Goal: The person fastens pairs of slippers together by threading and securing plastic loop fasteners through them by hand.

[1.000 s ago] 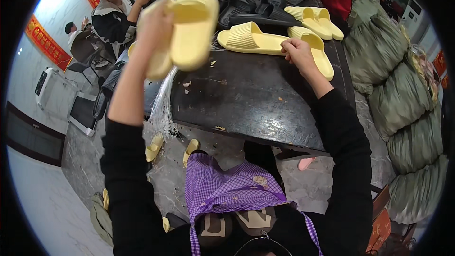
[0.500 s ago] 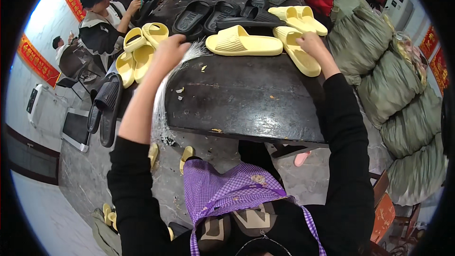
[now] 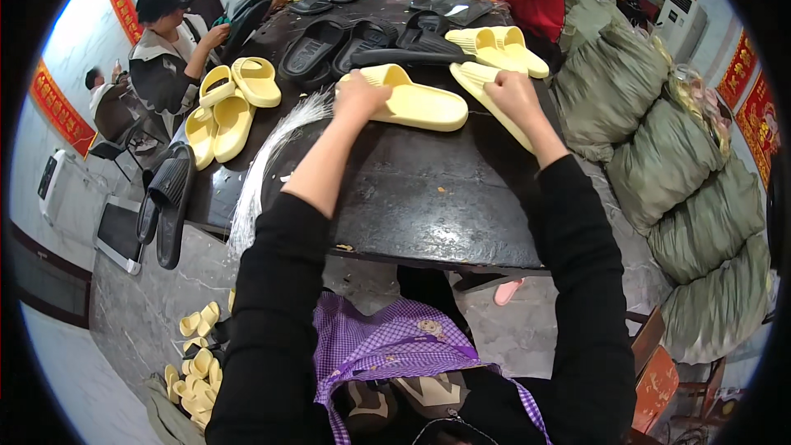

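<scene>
My left hand (image 3: 360,99) is closed on the strap end of a yellow slide sandal (image 3: 427,107), whose sole points to the right above the dark table. My right hand (image 3: 512,97) grips a second yellow slide sandal (image 3: 476,89), which slants from upper left to lower right. Its fingers cover much of that sandal's middle. A bundle of thin white strands (image 3: 262,161) lies to the left of my left forearm and droops over the table's front edge.
Black slides (image 3: 311,51) and a yellow pair (image 3: 498,49) lie just beyond my hands. More yellow slides (image 3: 235,125) and a black pair (image 3: 171,198) line the left edge. Grey-green sacks (image 3: 651,148) stack at right. People sit along the dark table (image 3: 395,222).
My left hand has moved right, from beside the white strands onto the yellow slide sandal. Both yellow sandals have shifted and tilted. The whole view has moved slightly.
</scene>
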A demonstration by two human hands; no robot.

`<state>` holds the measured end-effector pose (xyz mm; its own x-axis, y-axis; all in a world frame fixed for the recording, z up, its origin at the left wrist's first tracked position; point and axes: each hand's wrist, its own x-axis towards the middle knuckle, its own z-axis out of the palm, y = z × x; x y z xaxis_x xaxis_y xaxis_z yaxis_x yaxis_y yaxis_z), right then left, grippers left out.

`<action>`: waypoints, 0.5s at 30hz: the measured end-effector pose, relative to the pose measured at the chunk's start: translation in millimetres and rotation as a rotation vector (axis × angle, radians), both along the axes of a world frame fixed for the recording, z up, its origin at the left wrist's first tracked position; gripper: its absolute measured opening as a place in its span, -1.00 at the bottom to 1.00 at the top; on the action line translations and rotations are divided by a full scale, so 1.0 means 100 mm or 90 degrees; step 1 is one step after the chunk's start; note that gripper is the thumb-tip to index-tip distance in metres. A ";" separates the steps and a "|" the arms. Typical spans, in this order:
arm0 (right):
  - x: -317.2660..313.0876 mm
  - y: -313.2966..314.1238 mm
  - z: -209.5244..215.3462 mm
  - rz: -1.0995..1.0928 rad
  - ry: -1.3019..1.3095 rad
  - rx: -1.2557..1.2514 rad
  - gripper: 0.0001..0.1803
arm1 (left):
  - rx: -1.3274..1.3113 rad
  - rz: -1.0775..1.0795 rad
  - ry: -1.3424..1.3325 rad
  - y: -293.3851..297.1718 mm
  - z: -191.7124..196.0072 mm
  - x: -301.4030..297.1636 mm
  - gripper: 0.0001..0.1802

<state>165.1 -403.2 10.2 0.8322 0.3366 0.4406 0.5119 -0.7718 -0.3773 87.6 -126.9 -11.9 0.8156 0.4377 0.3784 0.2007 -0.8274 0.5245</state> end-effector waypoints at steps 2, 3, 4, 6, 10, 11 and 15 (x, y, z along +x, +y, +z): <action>-0.02 -0.29 0.04 0.046 0.162 0.206 -0.71 | -0.204 -0.061 0.016 -0.10 0.14 -0.12 -0.50; -0.02 -0.47 0.02 0.099 0.315 0.415 -0.72 | -0.403 -0.114 0.043 -0.18 0.27 -0.30 -0.55; -0.08 -0.55 0.05 0.168 0.462 0.626 -0.72 | -0.482 -0.197 0.037 -0.12 0.30 -0.48 -0.53; -0.50 -0.45 0.24 0.248 0.686 0.820 -0.72 | -0.817 -0.341 -0.098 -0.08 0.22 -0.80 -0.56; -0.99 -0.23 0.22 0.338 1.000 1.024 -0.70 | -0.935 -0.338 -0.162 -0.16 -0.09 -1.26 -0.59; -1.07 -0.19 0.21 0.336 1.008 1.026 -0.70 | -0.935 -0.331 -0.159 -0.21 -0.11 -1.33 -0.59; -1.28 -0.02 0.16 0.361 1.005 1.027 -0.70 | -1.071 -0.400 -0.280 -0.54 -0.07 -1.52 -0.57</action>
